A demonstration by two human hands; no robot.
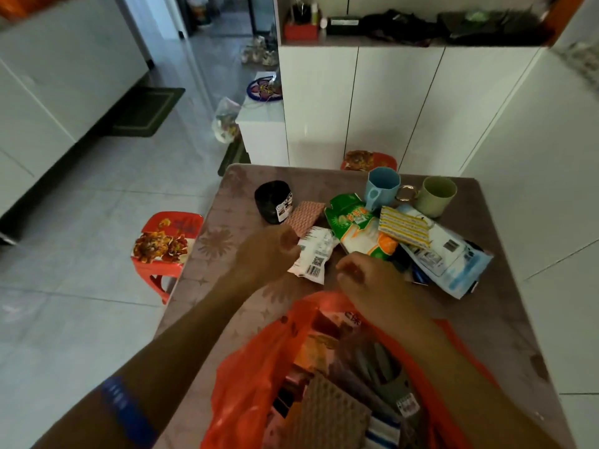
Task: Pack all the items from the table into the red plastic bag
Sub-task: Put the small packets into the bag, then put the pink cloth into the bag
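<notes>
1. The left hand (pixel 275 251) sits just left of centre in the frame, its fingers and thumb pinching the left edge of a white packet (pixel 312 256) printed with barcodes.
2. The white packet lies on the table (pixel 470 319) at centre frame, its long axis running from upper right to lower left, with the lower end pointing toward the red bag (pixel 246 377).
3. The right hand (pixel 363 280) hangs just right of the packet, close to it but seemingly apart; its fingers are curled and I see nothing held in them.
4. The red bag gapes open in the lower centre of the frame, directly below both hands, already holding several packs and boxes.
5. The relation that matters: the packet lies just above the bag's mouth in the frame, so the carry would be a short pull downward. The left hand has it already and is the nearer one.
6. Still on the table, toward the upper right: a green packet (pixel 356 228), a yellow striped cloth (pixel 405 230), a blue-and-white pouch (pixel 453 264), a blue cup (pixel 381 187) and a green mug (pixel 436 196).
7. Upper centre holds a black roll (pixel 272 202) with a patterned pack (pixel 304 217) beside it, both farther from the bag.
</notes>
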